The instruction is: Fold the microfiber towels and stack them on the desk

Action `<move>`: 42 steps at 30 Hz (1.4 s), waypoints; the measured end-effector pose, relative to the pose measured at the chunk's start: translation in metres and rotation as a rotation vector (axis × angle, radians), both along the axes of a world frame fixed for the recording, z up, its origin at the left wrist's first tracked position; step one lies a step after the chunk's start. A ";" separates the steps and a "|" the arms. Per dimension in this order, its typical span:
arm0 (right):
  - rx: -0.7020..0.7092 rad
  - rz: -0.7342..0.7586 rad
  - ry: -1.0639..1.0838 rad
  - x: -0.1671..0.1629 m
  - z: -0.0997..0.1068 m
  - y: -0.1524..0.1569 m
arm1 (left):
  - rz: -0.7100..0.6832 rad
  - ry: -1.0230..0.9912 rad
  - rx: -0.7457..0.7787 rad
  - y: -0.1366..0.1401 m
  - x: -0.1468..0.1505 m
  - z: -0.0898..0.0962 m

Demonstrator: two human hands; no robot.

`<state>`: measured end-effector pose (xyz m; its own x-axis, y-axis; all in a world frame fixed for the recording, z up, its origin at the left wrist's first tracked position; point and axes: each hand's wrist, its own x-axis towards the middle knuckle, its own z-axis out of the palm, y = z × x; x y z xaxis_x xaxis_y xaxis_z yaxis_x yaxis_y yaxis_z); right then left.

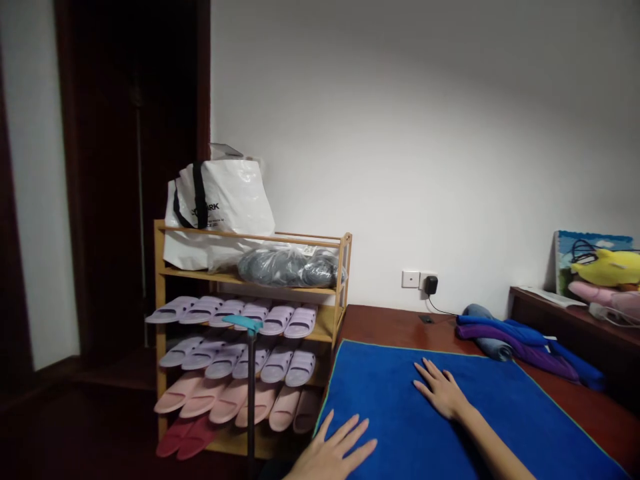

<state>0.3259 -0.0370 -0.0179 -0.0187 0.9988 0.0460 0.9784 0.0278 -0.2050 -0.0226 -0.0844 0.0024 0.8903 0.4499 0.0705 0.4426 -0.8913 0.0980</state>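
Note:
A blue towel [395,393] with a light green edge lies spread out on a reddish-brown table [380,320]. My left hand [335,450] is at the towel's near left edge, palm down with its fingers spread. Farther in, toward the towel's middle, my right hand [440,389] rests on the cloth with fingers stretched out. Neither hand holds anything. Beyond the towel's far right edge lies a pile of folded blue, purple and grey-blue cloths [520,340].
Left of the table stands a wooden shoe rack [345,273] with rows of lilac slippers [300,320] and pink slippers [175,393]. A white bag [235,193] sits on top. A black plug [431,285] is in the wall; a yellow plush toy [607,267] lies at right.

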 end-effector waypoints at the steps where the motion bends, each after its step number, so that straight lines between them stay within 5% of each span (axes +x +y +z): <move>1: 0.021 0.003 -0.007 -0.002 0.000 -0.001 | -0.003 -0.007 0.025 0.000 0.000 -0.001; 8: -0.008 0.078 0.020 -0.020 0.001 0.003 | 0.009 -0.025 -0.047 -0.014 -0.004 0.014; 21: 0.015 0.108 0.043 -0.054 0.004 -0.001 | 0.038 -0.043 -0.015 -0.021 -0.013 0.005; 31: -0.053 0.216 0.107 -0.055 0.013 -0.097 | 0.092 -0.043 -0.090 -0.030 -0.011 0.014; 38: -0.004 0.155 0.097 -0.026 0.009 -0.118 | 0.107 -0.084 -0.150 -0.037 -0.010 0.025; 42: 0.254 0.108 0.184 -0.028 0.000 -0.135 | 0.118 -0.084 -0.107 -0.038 -0.016 0.019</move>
